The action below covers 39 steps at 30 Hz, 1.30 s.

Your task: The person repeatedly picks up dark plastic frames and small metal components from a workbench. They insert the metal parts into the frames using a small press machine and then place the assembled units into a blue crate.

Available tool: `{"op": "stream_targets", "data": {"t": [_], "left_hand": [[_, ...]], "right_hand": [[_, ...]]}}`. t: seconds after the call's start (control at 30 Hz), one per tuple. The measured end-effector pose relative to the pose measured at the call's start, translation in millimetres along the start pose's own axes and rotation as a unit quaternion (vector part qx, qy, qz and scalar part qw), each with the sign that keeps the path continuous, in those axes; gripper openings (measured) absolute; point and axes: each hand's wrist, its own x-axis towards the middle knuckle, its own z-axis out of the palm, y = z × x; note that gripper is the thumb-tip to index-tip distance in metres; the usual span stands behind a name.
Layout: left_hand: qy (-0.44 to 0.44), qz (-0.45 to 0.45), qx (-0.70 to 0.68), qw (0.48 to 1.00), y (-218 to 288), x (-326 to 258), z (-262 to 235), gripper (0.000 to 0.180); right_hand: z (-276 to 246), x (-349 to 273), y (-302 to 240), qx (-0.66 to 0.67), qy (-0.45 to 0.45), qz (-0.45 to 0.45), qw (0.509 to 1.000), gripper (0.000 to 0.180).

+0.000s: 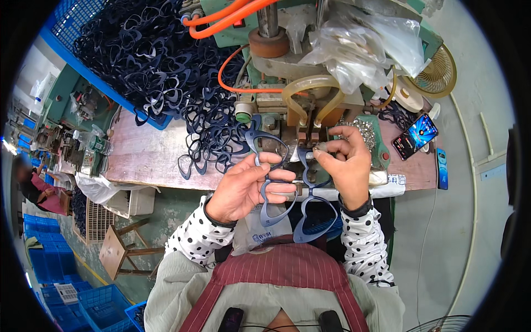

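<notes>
My left hand point(246, 185) grips a dark blue plastic eyeglass frame front point(269, 166) by its middle, one lens ring pointing up toward the machine and one down toward me. A second dark blue frame front point(312, 213) hangs lower, just right of it, below my right hand. My right hand point(345, 160) pinches a small metal piece point(318, 148) at the jaws of the green bench machine point(310, 119), close to the upper rim of the frames.
A big heap of dark blue frame fronts point(166, 72) spills from a blue crate point(83, 61) onto the wooden bench point(138, 155) at left. Orange hoses point(232, 22) and a plastic bag point(365, 39) hang over the machine. A lit phone point(415, 135), small metal parts point(365, 130), a fan point(437, 74).
</notes>
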Motion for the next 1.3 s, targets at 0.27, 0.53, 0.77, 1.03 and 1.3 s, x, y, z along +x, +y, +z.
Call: {"op": "stream_targets", "data": {"t": [0.27, 0.53, 0.77, 1.03, 1.3], "left_hand": [[-0.049, -0.062, -0.023, 0.997, -3, -8, 24, 0.037], [-0.063, -0.122, -0.02, 0.99, -28, 19, 43, 0.035], [-0.075, -0.109, -0.038, 0.99, -36, 30, 33, 0.035], [-0.082, -0.103, -0.043, 0.99, -37, 29, 31, 0.036], [-0.071, 0.038, 0.664, 0.743, -1, 25, -25, 0.025]], "right_hand": [[14, 8, -9, 0.067, 0.006, -0.003, 0.998, 0.05], [-47, 31, 33, -0.057, 0.12, -0.095, 0.987, 0.051], [-115, 29, 121, -0.258, 0.144, 0.001, 0.955, 0.031], [-92, 16, 122, -0.536, 0.149, -0.074, 0.828, 0.022], [-100, 21, 128, -0.311, 0.201, -0.07, 0.926, 0.016]]}}
